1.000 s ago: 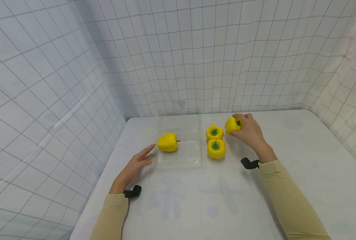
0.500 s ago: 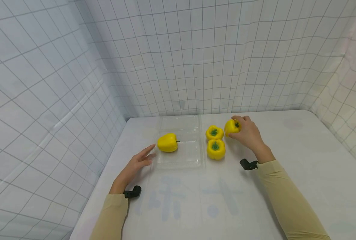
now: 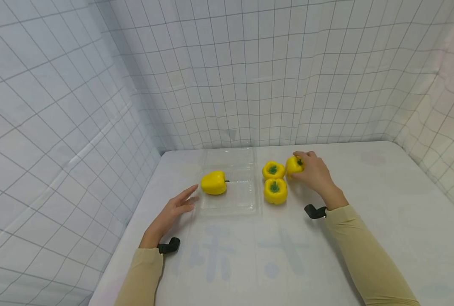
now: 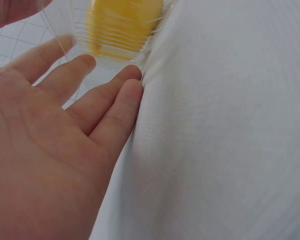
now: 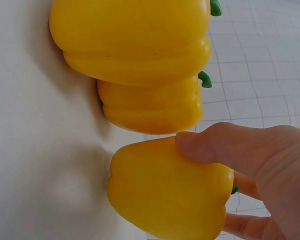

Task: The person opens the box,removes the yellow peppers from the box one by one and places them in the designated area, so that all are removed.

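Note:
My right hand (image 3: 316,173) grips a yellow bell pepper (image 5: 167,187) between thumb and fingers, its green stem toward the palm. In the right wrist view this pepper hangs close to the table surface, tilted a little. Two other yellow peppers stand upright just left of it, the rear pepper (image 3: 273,170) and the front pepper (image 3: 275,191), close together. A clear plastic clamshell box (image 3: 234,203) lies with its lid folded back. Inside, on the left, a yellow pepper (image 3: 213,183) lies on its side. My left hand (image 3: 170,214) has its fingers extended, the tips at the box's left wall.
The white table (image 3: 246,263) carries faint bluish marks toward the front. A white cloth with a grid (image 3: 246,76) hangs behind it and on both sides. The transparent lid (image 3: 228,158) lies toward the back edge.
My right hand has lowered the held pepper and brought it slightly left, closer to the two standing peppers. The left hand and the box have stayed in place.

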### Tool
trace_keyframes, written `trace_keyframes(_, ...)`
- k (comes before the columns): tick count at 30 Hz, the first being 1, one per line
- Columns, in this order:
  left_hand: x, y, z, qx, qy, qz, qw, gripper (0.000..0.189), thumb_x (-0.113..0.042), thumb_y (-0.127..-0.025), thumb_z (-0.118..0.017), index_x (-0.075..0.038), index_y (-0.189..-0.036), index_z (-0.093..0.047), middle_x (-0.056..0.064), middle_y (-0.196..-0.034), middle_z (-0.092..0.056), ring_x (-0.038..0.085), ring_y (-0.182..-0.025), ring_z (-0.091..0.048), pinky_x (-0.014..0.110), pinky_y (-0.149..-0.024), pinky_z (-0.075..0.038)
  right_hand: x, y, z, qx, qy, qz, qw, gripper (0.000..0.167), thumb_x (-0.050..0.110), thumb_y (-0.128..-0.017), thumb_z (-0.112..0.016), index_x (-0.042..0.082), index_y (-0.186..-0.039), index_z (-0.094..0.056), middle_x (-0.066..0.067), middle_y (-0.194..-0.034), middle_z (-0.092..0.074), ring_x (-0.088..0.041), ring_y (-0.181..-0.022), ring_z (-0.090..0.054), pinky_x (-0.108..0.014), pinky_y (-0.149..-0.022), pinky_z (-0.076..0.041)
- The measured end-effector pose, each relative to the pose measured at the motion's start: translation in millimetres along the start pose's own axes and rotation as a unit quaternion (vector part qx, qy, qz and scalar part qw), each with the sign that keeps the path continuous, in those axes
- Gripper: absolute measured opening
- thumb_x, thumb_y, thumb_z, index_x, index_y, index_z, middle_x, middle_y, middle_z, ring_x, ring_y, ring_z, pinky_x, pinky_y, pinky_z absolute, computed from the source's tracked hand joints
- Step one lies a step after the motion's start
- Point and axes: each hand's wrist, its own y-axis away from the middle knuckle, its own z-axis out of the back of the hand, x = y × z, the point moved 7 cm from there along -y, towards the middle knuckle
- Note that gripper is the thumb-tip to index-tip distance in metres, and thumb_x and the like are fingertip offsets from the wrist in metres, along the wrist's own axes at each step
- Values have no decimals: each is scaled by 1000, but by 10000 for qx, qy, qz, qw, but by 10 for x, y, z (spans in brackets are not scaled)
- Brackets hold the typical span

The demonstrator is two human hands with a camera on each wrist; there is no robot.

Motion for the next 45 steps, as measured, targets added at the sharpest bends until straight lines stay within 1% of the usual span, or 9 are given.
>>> trace_keyframes(5,6,-2,8,9,-36,-45,10000,64,-12,-103,-54,-21,-161,-29,-1,-166,-21,34,-145,-34,60,-116,-17,2,-6,-26,79,84,-8,9999,72,28,-86,-79,10,-148,-48,-26,-137,-47,-48,-113,-49,-63,-94,-42)
trace_keyframes(9,17,1,7,-9,-59,5,10000,64,-13,-103,-55,-22,-160,-30,-2,-166,-21,33,-146,-34,60,-117,-17,5,-8,-44,127,121,-41,9998,71,28,-87,-79,10,-148,-48,-25,-137,-47,-47,-113,-48,-63,-93,-43)
trace_keyframes(14,12,-1,5,-16,-46,11,10000,64,-13,-103,-55,-22,-160,-30,-3,-165,-21,33,-146,-34,60,-117,-17,17,-2,-59,147,80,-41,9999,71,28,-87,-78,11,-149,-47,-26,-142,-44,-49,-118,-45,-65,-94,-42)
trace_keyframes(19,5,-5,7,-12,-25,-39,10000,63,-12,-103,-55,-22,-160,-30,-2,-165,-22,33,-145,-34,60,-117,-17,24,-2,-77,174,-5,24,9998,71,28,-89,-77,13,-151,-46,-26,-146,-41,-50,-122,-44,-66,-97,-40)
trace_keyframes(23,6,-8,7,-17,-29,-43,10000,63,-13,-103,-55,-23,-160,-31,-3,-165,-22,33,-145,-35,59,-116,-18,28,-3,-83,165,-47,39,9998,71,28,-89,-78,12,-150,-46,-26,-144,-41,-48,-120,-47,-64,-97,-41)
trace_keyframes(31,18,3,8,-38,-38,9,10000,63,-14,-103,-55,-23,-160,-30,-2,-166,-20,33,-146,-34,60,-116,-17,29,3,-93,194,34,13,9998,70,30,-88,-77,13,-149,-47,-26,-137,-43,-47,-113,-50,-63,-91,-44)
trace_keyframes(38,7,5,12,-60,-100,19,9999,63,-14,-103,-55,-24,-160,-30,0,-166,-20,34,-145,-35,61,-116,-18,20,8,-91,284,107,9,9995,70,31,-89,-76,13,-149,-46,-27,-134,-43,-47,-112,-50,-63,-89,-45)
trace_keyframes(45,7,12,27,-89,-131,17,9999,63,-14,-103,-55,-27,-160,-31,-4,-165,-21,33,-145,-35,61,-116,-18,36,18,-58,323,149,29,9994,72,31,-88,-77,14,-150,-45,-26,-135,-42,-48,-113,-49,-64,-89,-45)
